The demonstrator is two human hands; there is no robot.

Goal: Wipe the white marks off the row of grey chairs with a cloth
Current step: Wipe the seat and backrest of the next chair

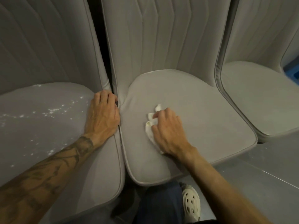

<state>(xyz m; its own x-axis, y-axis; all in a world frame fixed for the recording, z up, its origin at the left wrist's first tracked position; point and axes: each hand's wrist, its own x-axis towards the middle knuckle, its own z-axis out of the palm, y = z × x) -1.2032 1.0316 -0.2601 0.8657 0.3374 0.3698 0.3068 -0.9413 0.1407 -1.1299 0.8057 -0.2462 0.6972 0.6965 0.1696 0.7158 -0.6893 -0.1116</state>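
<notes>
**Grey seats, one still speckled with white**

Grey upholstered chairs stand side by side, three of them in view, each with a channelled backrest and a piped seat cushion. The middle chair [202, 110] takes up the centre, and its seat looks plain grey apart from a thin pale line along the far edge where seat meets backrest. On that seat lies a crumpled white cloth [151, 125], pressed flat against the fabric by the right hand [168, 131]; the palm and bent fingers [156, 116] bear down on it, so the cloth is pinned beneath the hand, with loose folds poking out on the far and left sides.

The left chair [48, 151] carries the white marks [53, 110], a scatter of specks and small blotches running across its seat from the left edge toward the far right corner, with more flecks nearer the front. The left hand [104, 117] rests spread and flat on the right edge of this seat, fingers reaching into the gap between the two chairs, gripping nothing. Its forearm bears dark tattoos.

The right chair [258, 97] sits just beside the middle one, its seat unmarked as far as can be seen. Near the bottom edge a cream perforated clog [191, 203] and a dark blue trouser leg [160, 202] stand on a grey floor [267, 164].
</notes>
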